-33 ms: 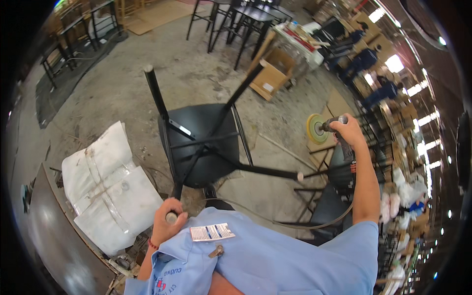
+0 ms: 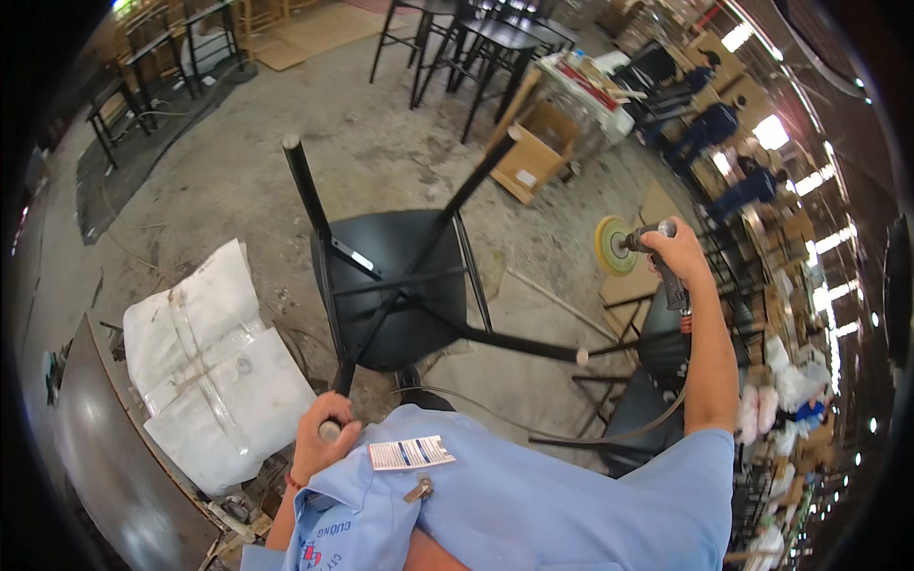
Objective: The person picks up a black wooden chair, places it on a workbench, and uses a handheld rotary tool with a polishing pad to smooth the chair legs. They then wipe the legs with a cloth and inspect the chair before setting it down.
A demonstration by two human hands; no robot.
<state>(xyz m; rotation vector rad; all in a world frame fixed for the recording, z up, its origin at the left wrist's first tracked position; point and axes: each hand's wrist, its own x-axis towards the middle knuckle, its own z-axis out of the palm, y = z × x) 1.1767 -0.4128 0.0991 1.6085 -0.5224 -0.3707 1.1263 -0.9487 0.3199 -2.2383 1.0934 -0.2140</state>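
Note:
A black stool (image 2: pixel 367 238) is turned with its legs toward me, the underside of its seat and crossed braces showing. My left hand (image 2: pixel 319 447) is wrapped round one leg close to its pale round end. Off to the right, my right hand (image 2: pixel 684 255) grips the dark body of an air disc sander (image 2: pixel 672 282). The sander's yellow-green disc (image 2: pixel 612 246) faces left, apart from the stool. From the handle a thin air hose (image 2: pixel 533 433) loops across in front of my body. Whether the disc spins I cannot tell.
A taped white bundle (image 2: pixel 214 371) lies at the left beside a dark panel (image 2: pixel 105 447). Beyond the stool stand an open cardboard box (image 2: pixel 533 157) and a cluttered table (image 2: pixel 586 90). More black chairs (image 2: pixel 647 400) are at the right. Several people work farther back.
The surroundings and the stool appear slightly lower and farther right in view. Both hands keep the same holds.

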